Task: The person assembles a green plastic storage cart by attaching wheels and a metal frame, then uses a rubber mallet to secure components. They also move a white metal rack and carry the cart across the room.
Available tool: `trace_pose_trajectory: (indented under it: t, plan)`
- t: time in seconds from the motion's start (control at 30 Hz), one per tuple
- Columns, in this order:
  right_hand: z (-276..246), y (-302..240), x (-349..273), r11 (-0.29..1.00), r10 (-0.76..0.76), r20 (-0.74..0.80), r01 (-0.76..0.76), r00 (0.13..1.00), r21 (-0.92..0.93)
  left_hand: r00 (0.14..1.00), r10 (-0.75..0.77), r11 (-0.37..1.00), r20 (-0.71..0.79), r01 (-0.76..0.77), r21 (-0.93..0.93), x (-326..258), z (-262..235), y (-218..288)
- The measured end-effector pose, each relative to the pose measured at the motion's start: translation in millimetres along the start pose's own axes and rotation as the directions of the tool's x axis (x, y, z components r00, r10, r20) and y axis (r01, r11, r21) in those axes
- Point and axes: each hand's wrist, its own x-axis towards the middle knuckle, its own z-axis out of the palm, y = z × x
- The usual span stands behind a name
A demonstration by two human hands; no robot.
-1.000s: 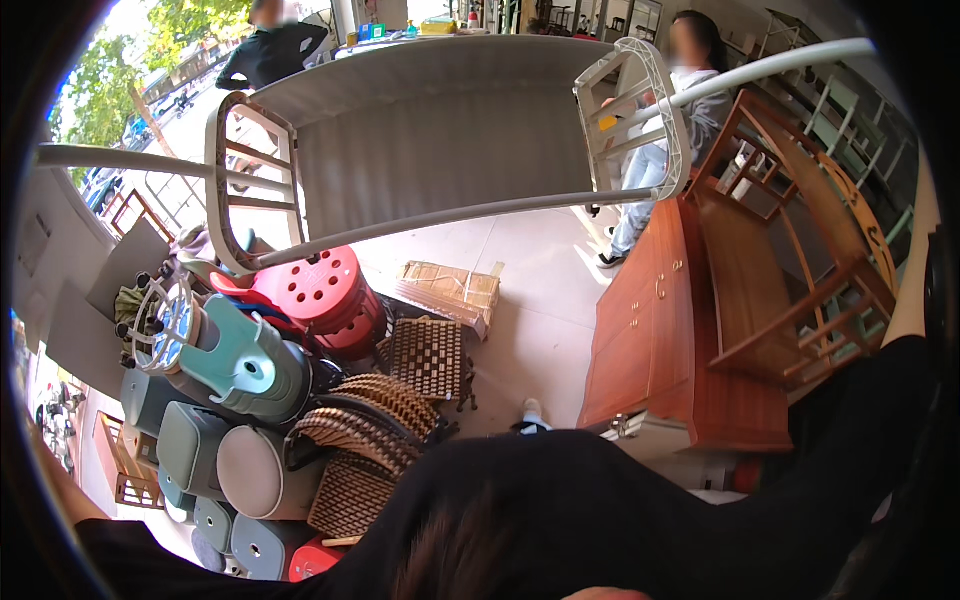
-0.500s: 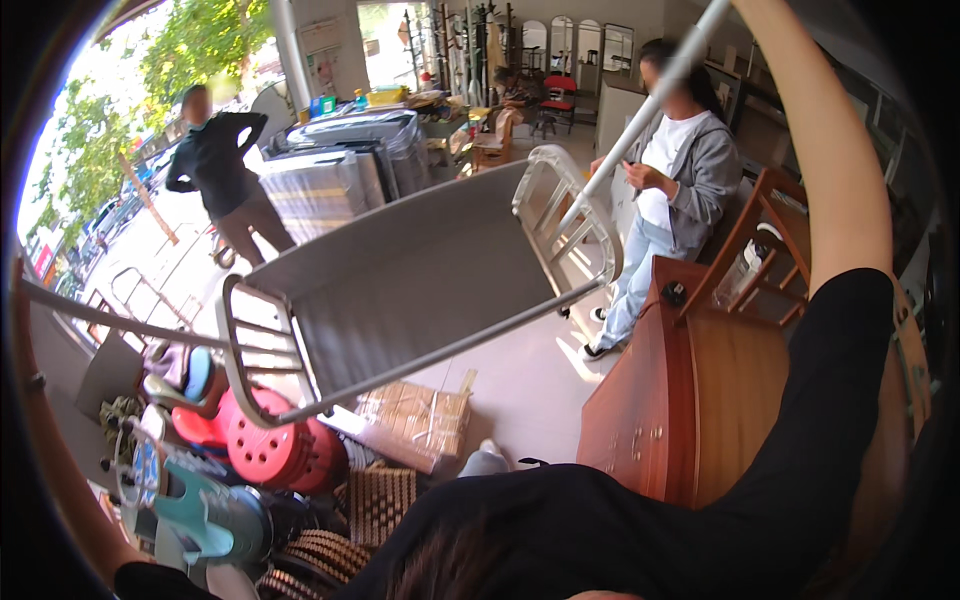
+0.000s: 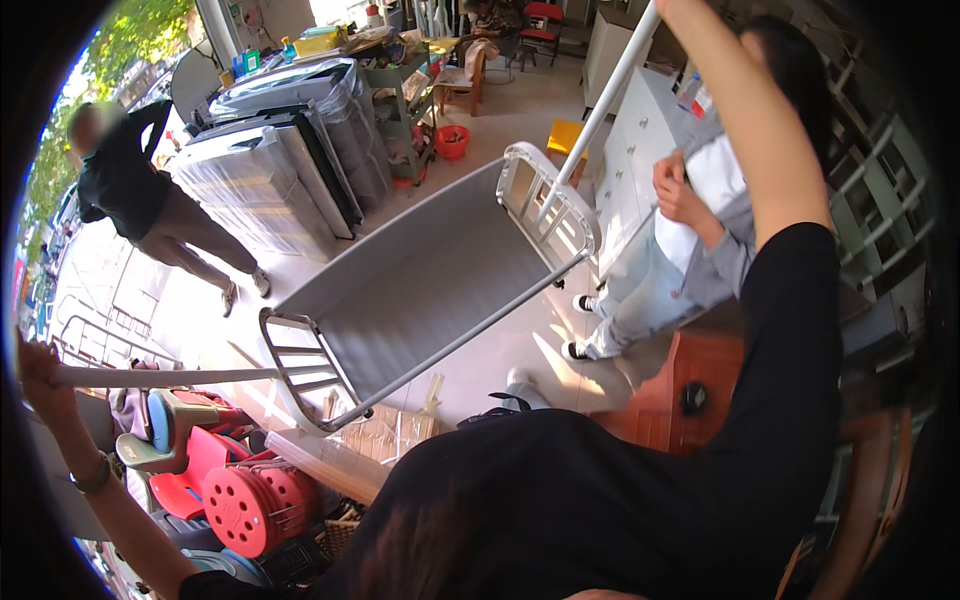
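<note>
Grey metal-framed folding cot (image 3: 430,275) aloft over the floor, left hand (image 3: 38,372) clenched round one white leg; right-hand grip out of frame, cannot tell. Could swing into nearby person in grey top (image 3: 700,220), or drop onto red plastic stools (image 3: 250,500).

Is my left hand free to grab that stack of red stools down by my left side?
Probably not. The left hand is raised and closed on the white pole of the grey folding cot, while the red stools sit lower down, beside the forearm.
</note>
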Motion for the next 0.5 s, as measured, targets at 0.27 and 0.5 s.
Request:
trace_pose_trajectory:
  t: [0.27,0.5]
  plan:
    - [-45.2,322.8,110.0,0.951,0.310,-0.010,-0.310,0.951,0.016,0.965,-0.259,0.944,-0.038,0.244,-0.221,-84.8,178.9,-126.3]
    - [-48.3,567.7,202.4,0.832,0.534,0.003,-0.525,0.845,-0.179,0.949,-0.303,0.953,-0.089,0.299,-0.051,-166.4,358.9,-200.8]
